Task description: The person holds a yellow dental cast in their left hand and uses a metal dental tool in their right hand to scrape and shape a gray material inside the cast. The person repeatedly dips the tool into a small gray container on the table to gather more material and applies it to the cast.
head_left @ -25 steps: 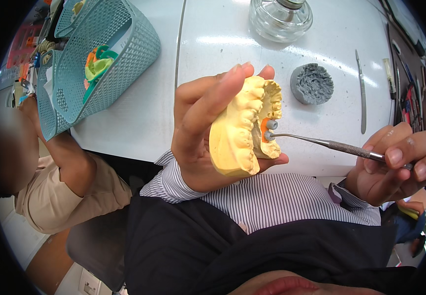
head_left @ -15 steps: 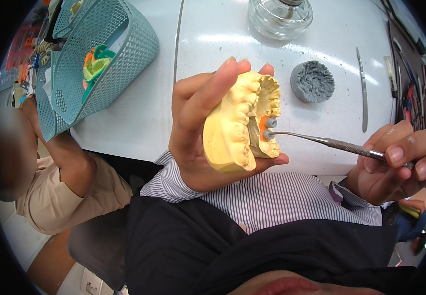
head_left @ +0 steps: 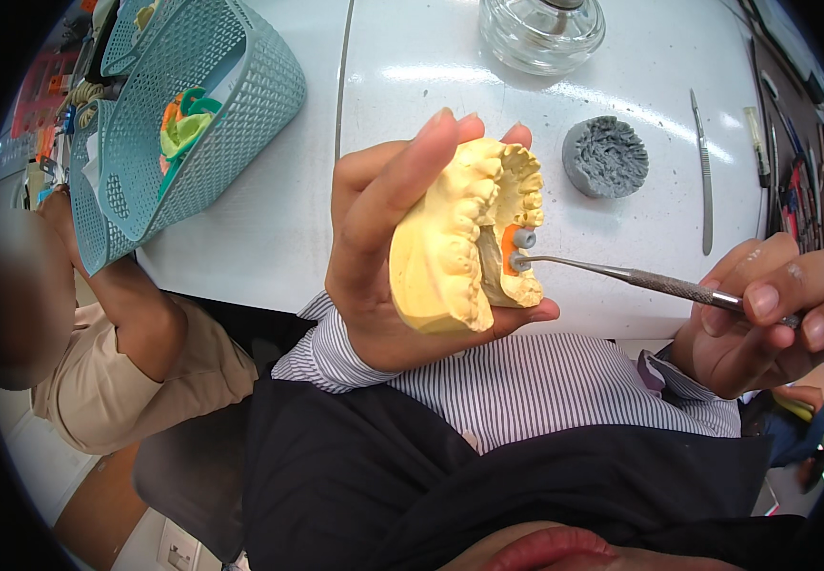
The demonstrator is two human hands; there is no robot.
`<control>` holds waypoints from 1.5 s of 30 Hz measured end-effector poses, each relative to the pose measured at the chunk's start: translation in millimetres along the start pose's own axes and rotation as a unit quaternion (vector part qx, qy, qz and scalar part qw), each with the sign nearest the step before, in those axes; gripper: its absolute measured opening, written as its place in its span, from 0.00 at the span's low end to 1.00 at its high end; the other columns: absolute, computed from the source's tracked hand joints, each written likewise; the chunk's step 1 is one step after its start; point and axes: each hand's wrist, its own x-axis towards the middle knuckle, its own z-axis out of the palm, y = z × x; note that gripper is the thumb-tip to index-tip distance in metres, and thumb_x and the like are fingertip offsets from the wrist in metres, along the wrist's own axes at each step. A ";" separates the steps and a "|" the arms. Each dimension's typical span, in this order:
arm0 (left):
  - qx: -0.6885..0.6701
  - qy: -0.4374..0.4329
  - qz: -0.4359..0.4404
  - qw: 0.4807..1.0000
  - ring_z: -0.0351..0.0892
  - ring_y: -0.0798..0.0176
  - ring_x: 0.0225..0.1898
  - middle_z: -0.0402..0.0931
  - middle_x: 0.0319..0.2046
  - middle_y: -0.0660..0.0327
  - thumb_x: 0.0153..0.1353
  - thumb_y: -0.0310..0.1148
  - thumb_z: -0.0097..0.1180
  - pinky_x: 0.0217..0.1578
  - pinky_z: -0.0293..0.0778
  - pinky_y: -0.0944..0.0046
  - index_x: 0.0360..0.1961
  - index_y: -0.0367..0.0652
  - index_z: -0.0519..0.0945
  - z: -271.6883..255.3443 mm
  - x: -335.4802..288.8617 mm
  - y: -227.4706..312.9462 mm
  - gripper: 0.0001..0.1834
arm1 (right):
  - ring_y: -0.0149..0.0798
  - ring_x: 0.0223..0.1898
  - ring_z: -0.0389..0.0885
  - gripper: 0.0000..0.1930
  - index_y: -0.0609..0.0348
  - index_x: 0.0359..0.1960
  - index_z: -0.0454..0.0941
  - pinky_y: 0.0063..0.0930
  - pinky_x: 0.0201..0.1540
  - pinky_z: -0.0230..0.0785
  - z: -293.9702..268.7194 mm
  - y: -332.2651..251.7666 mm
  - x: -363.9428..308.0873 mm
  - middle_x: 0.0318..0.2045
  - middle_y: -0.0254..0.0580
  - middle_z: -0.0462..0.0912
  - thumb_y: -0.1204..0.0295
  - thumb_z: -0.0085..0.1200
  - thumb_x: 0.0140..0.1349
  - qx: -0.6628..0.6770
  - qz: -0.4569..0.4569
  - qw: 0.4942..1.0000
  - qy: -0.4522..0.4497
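Note:
My left hand (head_left: 374,257) is wrapped round a yellow plaster dental model (head_left: 436,262) and holds it up over the table's front edge. Its row of moulded teeth faces right. On the model's right side sits an orange patch (head_left: 509,243) with two small grey cylinders (head_left: 523,238) on it. Between its fingertips my right hand (head_left: 764,314) grips a thin metal dental hand instrument (head_left: 664,283) with a knurled handle. The bent tip of this instrument touches, or nearly touches, the lower grey cylinder.
A round grey block (head_left: 606,158) with a rough top lies beyond the model. Further right is a metal knife-like tool (head_left: 702,176); a glass burner (head_left: 543,38) stands at the back. Left is a blue-green basket (head_left: 231,124) with coloured pieces. Another person's arm (head_left: 136,295) is at far left.
The dental model has shifted very slightly to the left. The instrument's tip stays at the lower grey cylinder, and both hands keep their hold.

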 end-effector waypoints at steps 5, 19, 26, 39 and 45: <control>-0.007 0.003 -0.008 1.000 0.50 0.43 0.56 0.47 0.56 0.54 0.34 0.21 0.66 0.46 0.69 0.54 0.59 0.49 0.35 0.0 -1.0 1.1 0.58 | 0.25 0.17 0.63 0.06 0.55 0.34 0.56 0.10 0.18 0.62 -0.5 0.9 -0.4 0.30 0.41 0.66 0.76 0.39 0.58 0.011 0.000 1.000 -0.001; -0.005 -0.006 -0.029 1.000 0.49 0.43 0.57 0.47 0.56 0.55 0.34 0.22 0.66 0.47 0.68 0.53 0.59 0.52 0.35 -1.5 -1.2 3.6 0.58 | 0.25 0.17 0.63 0.06 0.55 0.33 0.56 0.11 0.19 0.62 -1.1 -1.0 0.6 0.30 0.40 0.66 0.77 0.39 0.58 -0.001 0.003 1.000 0.003; -0.012 -0.010 -0.027 1.000 0.49 0.44 0.57 0.47 0.57 0.55 0.35 0.22 0.65 0.48 0.67 0.52 0.59 0.53 0.35 -1.5 -1.5 2.5 0.58 | 0.25 0.17 0.64 0.05 0.55 0.34 0.56 0.13 0.21 0.62 -3.9 -1.7 0.2 0.30 0.40 0.67 0.77 0.38 0.58 -0.009 0.002 1.000 -0.011; -0.009 -0.004 -0.015 1.000 0.49 0.44 0.57 0.47 0.57 0.54 0.35 0.22 0.65 0.47 0.68 0.53 0.59 0.51 0.34 -1.2 -1.1 1.6 0.58 | 0.26 0.18 0.63 0.05 0.56 0.35 0.57 0.13 0.20 0.62 -2.5 -1.2 -0.9 0.30 0.39 0.66 0.76 0.38 0.59 0.007 0.001 1.000 0.000; -0.013 -0.003 -0.017 1.000 0.49 0.44 0.57 0.46 0.57 0.54 0.35 0.22 0.65 0.48 0.67 0.53 0.59 0.52 0.34 -0.1 -1.5 1.2 0.58 | 0.26 0.18 0.62 0.04 0.56 0.34 0.57 0.13 0.20 0.61 -6.2 -1.0 -1.6 0.30 0.39 0.66 0.75 0.38 0.59 -0.007 -0.002 1.000 -0.014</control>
